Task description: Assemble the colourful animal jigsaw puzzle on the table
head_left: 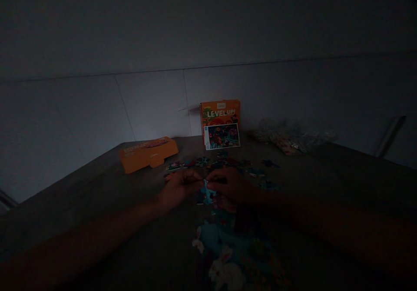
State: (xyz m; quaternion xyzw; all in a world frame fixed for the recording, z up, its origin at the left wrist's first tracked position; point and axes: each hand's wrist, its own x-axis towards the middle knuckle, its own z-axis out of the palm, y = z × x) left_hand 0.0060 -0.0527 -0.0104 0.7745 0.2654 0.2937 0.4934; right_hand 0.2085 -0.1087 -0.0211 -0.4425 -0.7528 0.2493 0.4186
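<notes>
Nearest the camera, joined rabbit puzzle (236,249); beyond it, light-blue piece (206,184), seemingly pinched by left hand (177,190) and right hand (233,184), equally near, long axis unclear.

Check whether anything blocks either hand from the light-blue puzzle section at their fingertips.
Nothing visible does: the left hand and right hand both appear to pinch the light-blue puzzle section. Scattered pieces lie mostly beyond the hands, toward the orange box. Dim light hides finer detail.
</notes>
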